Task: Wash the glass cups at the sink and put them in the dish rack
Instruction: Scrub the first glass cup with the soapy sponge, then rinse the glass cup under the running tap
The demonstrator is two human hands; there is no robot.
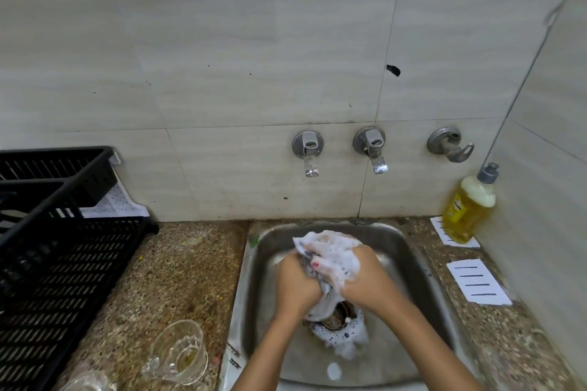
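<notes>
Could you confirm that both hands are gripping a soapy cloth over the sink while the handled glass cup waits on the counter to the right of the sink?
Not quite: in the head view the handled glass cup sits on the counter left of the sink, beside the black dish rack. The left hand and right hand do grip the soapy cloth over the sink.

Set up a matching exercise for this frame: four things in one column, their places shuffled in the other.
Things
1. glass cup with handle
2. soap bottle
3. soapy cloth
4. dish rack

Places
A. gripped by the left hand and right hand over the sink
B. back right corner of the counter
C. on the counter, between dish rack and sink
D. far left of the counter

Pairs: 1-C; 2-B; 3-A; 4-D
</notes>
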